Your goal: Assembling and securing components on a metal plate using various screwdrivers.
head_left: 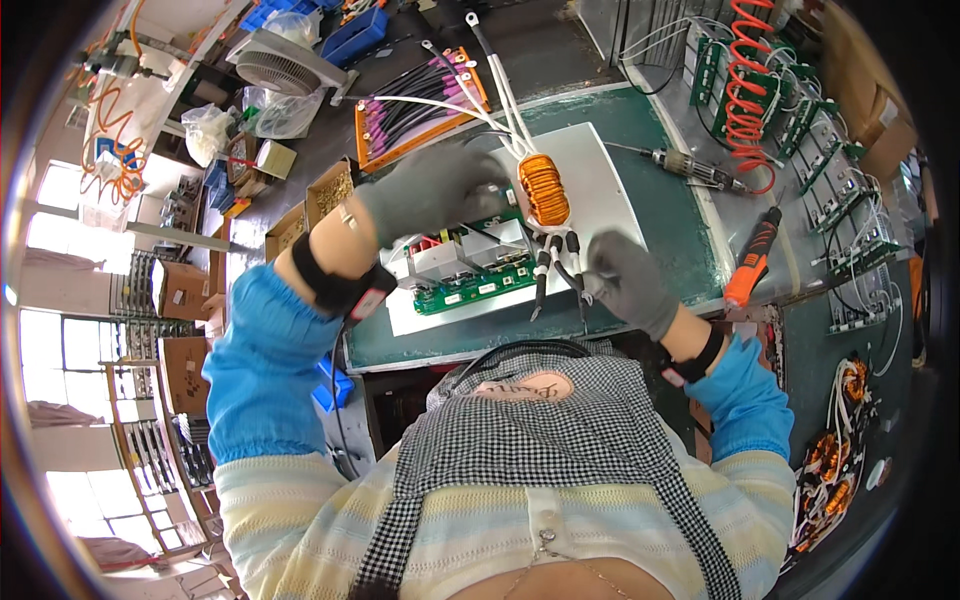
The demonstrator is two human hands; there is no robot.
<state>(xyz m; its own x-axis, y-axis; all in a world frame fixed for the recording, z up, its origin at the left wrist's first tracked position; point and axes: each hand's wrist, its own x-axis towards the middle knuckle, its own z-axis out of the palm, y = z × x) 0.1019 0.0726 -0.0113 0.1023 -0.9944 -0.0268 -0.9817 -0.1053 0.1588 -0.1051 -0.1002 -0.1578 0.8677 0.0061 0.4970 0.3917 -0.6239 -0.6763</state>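
Note:
A copper-wound toroidal coil (544, 190) lies on a flat white metal plate (607, 205). White leads run from it to the far side, and black-sleeved leads (542, 282) hang toward me. My right hand (630, 285), in a grey glove, is closed at the rightmost of these leads, its fingertips pinching there. To the left of the coil, my grey-gloved left hand (435, 190) is smeared by motion, so its fingers cannot be read. It hovers over the far edge of a green circuit board (475, 286) with grey metal blocks, which sits on the same plate.
A green mat (680, 190) covers the bench under the plate. At right lie an orange-black power screwdriver (755, 258) and an air driver (695, 170) on a red coiled hose (745, 100). An orange tray of cables (420, 110), a fan (280, 70) and a parts box (328, 192) stand beyond my left hand.

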